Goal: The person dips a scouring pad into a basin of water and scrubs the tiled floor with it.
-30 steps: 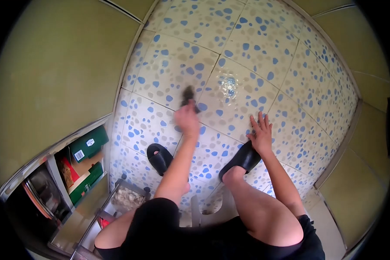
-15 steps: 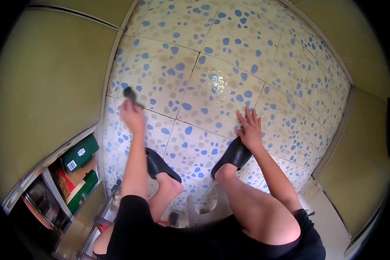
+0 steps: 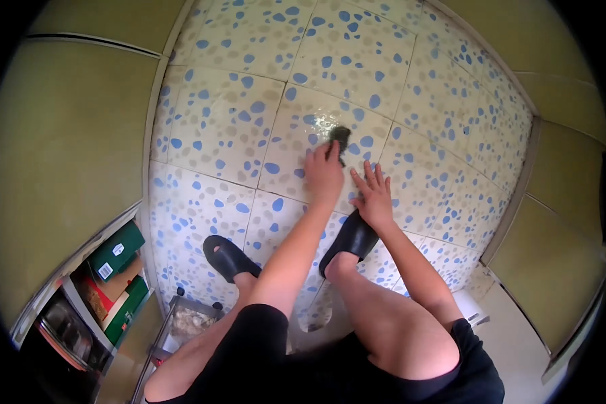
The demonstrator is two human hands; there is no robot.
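My left hand [image 3: 324, 174] is closed on a dark, rough-looking scouring pad [image 3: 340, 138], which is pressed to the tiled floor [image 3: 215, 114]. The pad lies beside a wet, shiny patch [image 3: 326, 120] on a tile with blue and grey pebble spots. Flat on the floor just to the right rests my right hand [image 3: 376, 202], its fingers spread and holding nothing. Close behind that hand is the black slipper [image 3: 351, 237] on my right foot; the other black slipper [image 3: 229, 257] is on my left foot.
Olive cabinet doors [image 3: 81, 114] line the left side, and more cabinet fronts [image 3: 552, 222] the right. An open shelf at lower left holds a green box [image 3: 116, 250] and other packages. Near my left leg stands a rack with a bag [image 3: 190, 322]. Part of a pale stool [image 3: 315, 320] shows beneath me.
My left hand has swept right with the scouring pad, from near the left cabinet to the wet patch. My right hand stays flat on the floor. The view has shifted slightly.
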